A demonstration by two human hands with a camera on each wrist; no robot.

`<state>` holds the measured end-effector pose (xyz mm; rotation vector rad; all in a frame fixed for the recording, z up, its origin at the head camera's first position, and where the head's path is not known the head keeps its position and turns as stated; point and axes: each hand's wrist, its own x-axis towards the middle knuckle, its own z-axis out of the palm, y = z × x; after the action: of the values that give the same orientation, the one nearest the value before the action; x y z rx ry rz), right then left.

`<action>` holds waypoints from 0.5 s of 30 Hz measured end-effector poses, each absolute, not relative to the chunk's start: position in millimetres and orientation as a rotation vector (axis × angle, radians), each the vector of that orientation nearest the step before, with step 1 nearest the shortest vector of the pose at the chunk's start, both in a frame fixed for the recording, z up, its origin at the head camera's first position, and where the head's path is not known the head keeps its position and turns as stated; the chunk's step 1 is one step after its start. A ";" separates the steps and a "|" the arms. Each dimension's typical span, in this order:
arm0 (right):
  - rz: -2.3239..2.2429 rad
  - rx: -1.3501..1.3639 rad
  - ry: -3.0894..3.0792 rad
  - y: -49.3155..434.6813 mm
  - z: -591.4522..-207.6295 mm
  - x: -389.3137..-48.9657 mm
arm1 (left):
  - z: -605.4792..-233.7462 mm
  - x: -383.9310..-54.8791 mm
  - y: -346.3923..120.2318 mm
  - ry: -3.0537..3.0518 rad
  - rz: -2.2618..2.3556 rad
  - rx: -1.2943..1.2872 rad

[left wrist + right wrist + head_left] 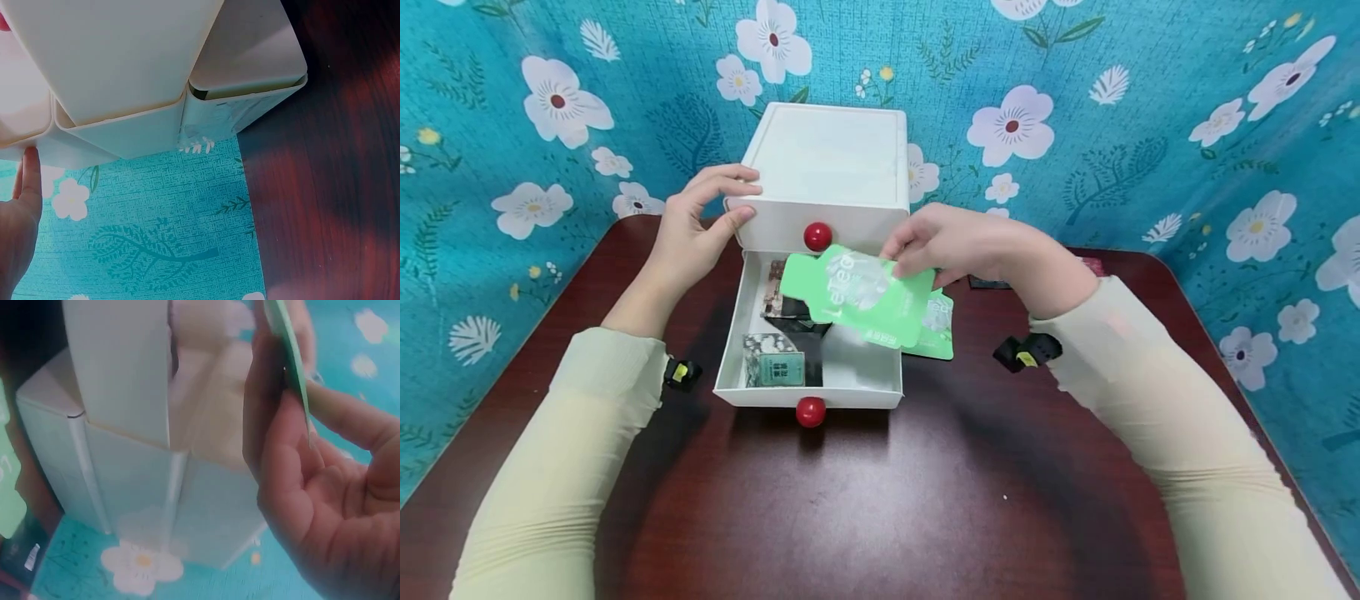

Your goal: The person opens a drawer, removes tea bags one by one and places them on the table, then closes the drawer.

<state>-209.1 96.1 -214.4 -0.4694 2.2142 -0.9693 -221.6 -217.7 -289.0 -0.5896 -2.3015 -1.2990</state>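
Note:
My right hand [958, 242] pinches a flat green packet [808, 279] with pale lettering, tilted above a pulled-out white drawer [865, 398]. Seen edge-on in the right wrist view, the same packet [294, 369] sits between thumb and fingers. At the upper left of the white drawer unit [831, 154], my left hand [700, 221] touches the edge with extended fingers and thumb. Inside the drawer are a small box with a green label [781, 369] and a patterned brown-and-black pack [782, 304], partly covered by the held packet. Another green packet [938, 333] lies right of the drawer.
Red knobs mark the upper drawer [817, 237] and the pulled-out one [810, 412]. A dark flat item [988, 283] lies on the brown table [880, 508] behind the right wrist, partly hidden. Flowered blue cloth [880, 50] hangs behind the unit.

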 end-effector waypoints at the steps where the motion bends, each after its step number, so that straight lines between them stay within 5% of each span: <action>1: -1.024 -0.455 2.207 102.7 -215.3 -208.3 | -288.9 -221.9 -217.6 -2.303 -1.299 -0.589; 15: -1.906 -0.337 1.828 209.2 -263.9 -177.4 | -289.7 -220.7 -216.5 -2.303 -1.281 -0.580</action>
<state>-177.4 209.2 -263.9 -0.3369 1.8276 -1.9059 -220.7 -216.5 -289.7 -0.5802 -2.3033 -1.2807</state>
